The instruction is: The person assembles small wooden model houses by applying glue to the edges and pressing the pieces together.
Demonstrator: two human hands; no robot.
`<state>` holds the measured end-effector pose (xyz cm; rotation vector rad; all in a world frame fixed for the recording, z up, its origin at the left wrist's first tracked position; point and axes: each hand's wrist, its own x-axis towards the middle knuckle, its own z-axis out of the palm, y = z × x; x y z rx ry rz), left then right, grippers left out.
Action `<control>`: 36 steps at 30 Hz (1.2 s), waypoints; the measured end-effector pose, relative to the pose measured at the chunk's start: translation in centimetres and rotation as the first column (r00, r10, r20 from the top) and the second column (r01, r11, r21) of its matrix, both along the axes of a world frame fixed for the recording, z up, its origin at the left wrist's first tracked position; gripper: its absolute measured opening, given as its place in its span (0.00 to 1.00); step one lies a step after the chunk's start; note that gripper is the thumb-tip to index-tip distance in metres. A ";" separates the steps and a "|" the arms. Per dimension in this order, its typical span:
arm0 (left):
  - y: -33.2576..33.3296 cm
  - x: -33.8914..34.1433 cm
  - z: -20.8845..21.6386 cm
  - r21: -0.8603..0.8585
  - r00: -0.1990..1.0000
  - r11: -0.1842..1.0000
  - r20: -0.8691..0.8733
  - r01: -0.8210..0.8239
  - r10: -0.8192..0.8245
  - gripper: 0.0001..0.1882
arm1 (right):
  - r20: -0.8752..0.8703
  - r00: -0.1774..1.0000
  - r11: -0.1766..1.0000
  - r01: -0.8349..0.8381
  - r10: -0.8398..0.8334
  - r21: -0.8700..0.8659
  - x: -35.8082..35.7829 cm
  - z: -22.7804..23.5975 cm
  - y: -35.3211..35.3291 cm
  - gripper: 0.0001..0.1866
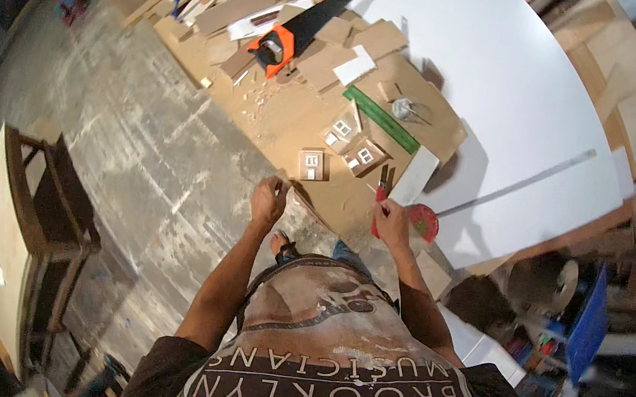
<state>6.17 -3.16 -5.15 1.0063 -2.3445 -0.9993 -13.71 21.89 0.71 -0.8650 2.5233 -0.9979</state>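
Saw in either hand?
No, the saw lies across the wood scraps, well apart from both the left hand and the right hand.

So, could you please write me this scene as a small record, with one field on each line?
Left hand: fingertips together near the board's edge; whether it holds anything is unclear
Right hand: at red-handled pliers; exact grip unclear
Model pieces: three, small, brown with white windows
Surface: brown board
Behind pieces: green strip
Farther: handsaw, orange-and-black handle, among scraps
Right of pliers: red round object
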 end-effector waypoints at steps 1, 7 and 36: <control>0.0 0.2 -0.3 -0.001 0.998 1.000 0.058 -0.019 0.019 0.15 | -0.004 0.999 0.999 0.033 -0.033 -0.007 1.1 -0.5 1.1 0.15; -0.3 -0.7 1.6 -0.161 0.988 0.975 -0.004 0.154 -0.156 0.19 | 0.117 0.989 0.994 0.092 -0.086 -0.053 6.6 -1.5 4.6 0.05; -12.3 -7.8 3.7 -0.127 0.834 0.830 0.201 0.543 -0.515 0.47 | 0.003 0.993 0.991 0.117 -0.117 -0.060 0.3 -1.0 -4.0 0.30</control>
